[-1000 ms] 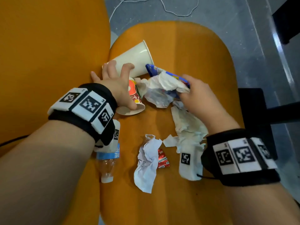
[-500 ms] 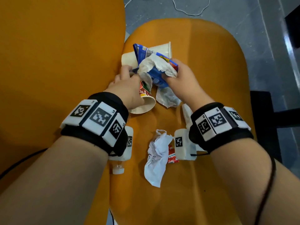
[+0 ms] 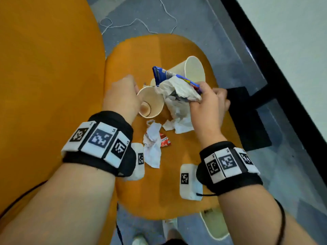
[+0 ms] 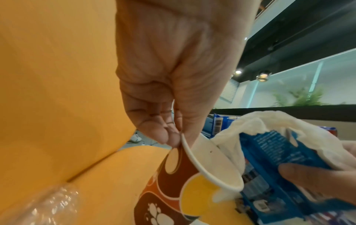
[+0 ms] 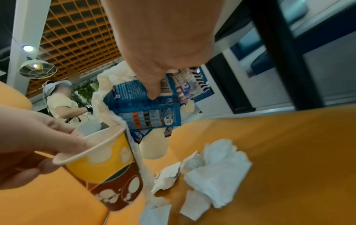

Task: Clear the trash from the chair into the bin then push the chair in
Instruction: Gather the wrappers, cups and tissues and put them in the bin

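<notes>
My left hand pinches the rim of a patterned paper cup and holds it upright over the orange chair seat; the pinch shows in the left wrist view. My right hand grips a blue snack wrapper bundled with a white tissue, right beside the cup's mouth. In the right wrist view the wrapper hangs from the fingers and the tissue trails down the cup. A plain white paper cup lies on its side behind them.
On the seat lie crumpled tissues, a crumpled paper and a small red wrapper. A clear plastic bottle lies by the orange backrest. A black table leg and grey floor lie to the right. No bin shows.
My left hand has turned the patterned cup upright by its rim. My right hand has lifted the wrapper-and-tissue bundle up next to the cup's mouth. The view has pulled back from the seat.
</notes>
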Motion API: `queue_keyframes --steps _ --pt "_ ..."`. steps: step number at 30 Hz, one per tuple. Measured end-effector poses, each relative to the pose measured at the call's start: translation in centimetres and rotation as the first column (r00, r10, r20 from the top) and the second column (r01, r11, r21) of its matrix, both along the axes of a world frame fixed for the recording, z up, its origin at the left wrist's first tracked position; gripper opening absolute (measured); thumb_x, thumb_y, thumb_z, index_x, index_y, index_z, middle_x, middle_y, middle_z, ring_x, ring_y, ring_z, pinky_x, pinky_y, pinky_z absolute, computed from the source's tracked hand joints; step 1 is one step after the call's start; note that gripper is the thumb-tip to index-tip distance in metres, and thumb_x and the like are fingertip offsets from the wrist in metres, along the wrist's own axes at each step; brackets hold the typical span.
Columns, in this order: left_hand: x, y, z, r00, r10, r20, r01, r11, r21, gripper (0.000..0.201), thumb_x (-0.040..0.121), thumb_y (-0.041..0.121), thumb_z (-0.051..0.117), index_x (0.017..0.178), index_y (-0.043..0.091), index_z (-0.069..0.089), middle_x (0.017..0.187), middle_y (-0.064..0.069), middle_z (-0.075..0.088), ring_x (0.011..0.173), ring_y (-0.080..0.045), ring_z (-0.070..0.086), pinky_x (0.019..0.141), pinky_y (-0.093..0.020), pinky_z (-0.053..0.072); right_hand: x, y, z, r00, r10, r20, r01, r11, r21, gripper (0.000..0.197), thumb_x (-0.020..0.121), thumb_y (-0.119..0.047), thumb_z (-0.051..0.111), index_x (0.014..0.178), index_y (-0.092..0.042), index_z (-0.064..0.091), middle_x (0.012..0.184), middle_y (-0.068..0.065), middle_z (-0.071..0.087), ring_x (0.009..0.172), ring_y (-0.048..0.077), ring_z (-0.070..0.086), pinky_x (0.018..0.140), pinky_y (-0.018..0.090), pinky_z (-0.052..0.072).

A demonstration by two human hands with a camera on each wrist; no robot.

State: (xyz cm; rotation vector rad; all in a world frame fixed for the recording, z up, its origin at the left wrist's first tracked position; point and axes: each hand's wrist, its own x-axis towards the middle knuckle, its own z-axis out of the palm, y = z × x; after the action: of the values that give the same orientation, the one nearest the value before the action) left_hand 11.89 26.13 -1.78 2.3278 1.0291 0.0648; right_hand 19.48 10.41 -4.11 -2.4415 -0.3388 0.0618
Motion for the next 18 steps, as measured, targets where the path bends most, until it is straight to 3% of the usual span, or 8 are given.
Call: queue_keyframes --steps 2,4,6,8,11,13,15,18 --pt "-1.0 -3.3 1.1 0.997 -0.056 0.058 0.060 0.996 -0.064 0.017 0.088 0.019 0.059 0.078 0.019 0.046 0.085 -0.010 0.064 0.080 -0.031 0.062 0.066 -0.040 0.047 -2.6 -3.4 1.0 0.998 -0.059 0.034 0.058 0.998 0.010 0.030 0.087 -0.022 0.057 0.115 -0.033 0.060 0.117 0.001 0.050 0.107 0.023 0.037 0.089 0.030 0.030" --pt "-2.4 -6.8 2.2 0.989 -0.108 0.102 0.121 0.984 -0.134 0.027 0.088 0.022 0.060 0.068 0.025 0.041 0.082 -0.013 0.067 0.076 -0.034 0.067 0.070 -0.047 0.056 -5.1 -6.8 1.7 0.994 -0.085 0.065 0.085 0.996 0.004 0.030 0.085 -0.019 0.055 0.112 -0.032 0.059 0.112 -0.001 0.059 0.113 0.025 0.044 0.091 0.031 0.030" --pt "-4.1 -10.3 3.2 0.980 -0.161 0.121 0.181 0.968 -0.175 0.031 0.089 0.024 0.058 0.066 0.026 0.038 0.075 -0.012 0.066 0.070 -0.034 0.069 0.068 -0.052 0.058 -7.7 -10.2 2.3 0.988 -0.116 0.101 0.115 0.993 0.016 0.026 0.083 -0.013 0.055 0.105 -0.027 0.060 0.088 -0.007 0.057 0.095 0.019 0.052 0.089 0.031 0.031" --pt "-5.6 -13.9 4.0 0.971 -0.192 0.145 0.221 0.951 -0.217 0.026 0.091 0.025 0.057 0.070 0.025 0.042 0.072 -0.007 0.063 0.066 -0.031 0.069 0.066 -0.052 0.059 -10.4 -13.4 2.7 0.979 -0.176 0.108 0.169 0.983 0.067 0.019 0.082 -0.009 0.056 0.096 -0.020 0.061 0.075 -0.005 0.057 0.077 0.020 0.051 0.086 0.035 0.037" --pt "-7.6 -19.5 4.1 0.951 -0.256 0.174 0.296 0.914 -0.278 0.011 0.091 0.021 0.057 0.084 0.016 0.051 0.076 -0.005 0.063 0.063 -0.028 0.070 0.065 -0.049 0.061 -13.9 -18.6 2.2 0.967 -0.250 0.042 0.241 0.960 0.142 0.020 0.081 -0.019 0.053 0.100 -0.019 0.059 0.083 0.007 0.068 0.080 0.033 0.058 0.079 0.045 0.047" --pt "-8.8 -23.6 3.6 0.933 -0.310 0.182 0.353 0.886 -0.301 0.013 0.092 0.021 0.057 0.081 0.021 0.050 0.077 -0.004 0.062 0.060 -0.024 0.069 0.058 -0.042 0.060 -15.9 -22.7 1.5 0.948 -0.312 -0.055 0.317 0.935 0.160 0.031 0.079 -0.018 0.052 0.110 -0.023 0.056 0.093 0.011 0.069 0.087 0.036 0.061 0.077 0.047 0.050" --pt "-9.7 -27.8 2.5 0.912 -0.371 0.175 0.409 0.852 -0.327 0.015 0.092 0.020 0.057 0.080 0.025 0.049 0.084 -0.006 0.064 0.061 -0.024 0.068 0.049 -0.035 0.056 -17.8 -26.9 0.7 0.919 -0.364 -0.149 0.385 0.910 0.153 0.041 0.078 -0.010 0.056 0.115 -0.026 0.055 0.100 0.008 0.070 0.093 0.032 0.062 0.076 0.045 0.052" --pt "-10.8 -33.8 -0.8 0.887 -0.446 0.121 0.456 0.799 -0.392 0.013 0.090 0.012 0.056 0.087 0.024 0.052 0.094 -0.008 0.066 0.064 -0.028 0.068 0.048 -0.034 0.056 -20.1 -32.5 -2.3 0.883 -0.418 -0.212 0.453 0.878 0.154 0.036 0.076 -0.010 0.058 0.104 -0.032 0.055 0.091 0.001 0.069 0.085 0.029 0.062 0.071 0.043 0.052"
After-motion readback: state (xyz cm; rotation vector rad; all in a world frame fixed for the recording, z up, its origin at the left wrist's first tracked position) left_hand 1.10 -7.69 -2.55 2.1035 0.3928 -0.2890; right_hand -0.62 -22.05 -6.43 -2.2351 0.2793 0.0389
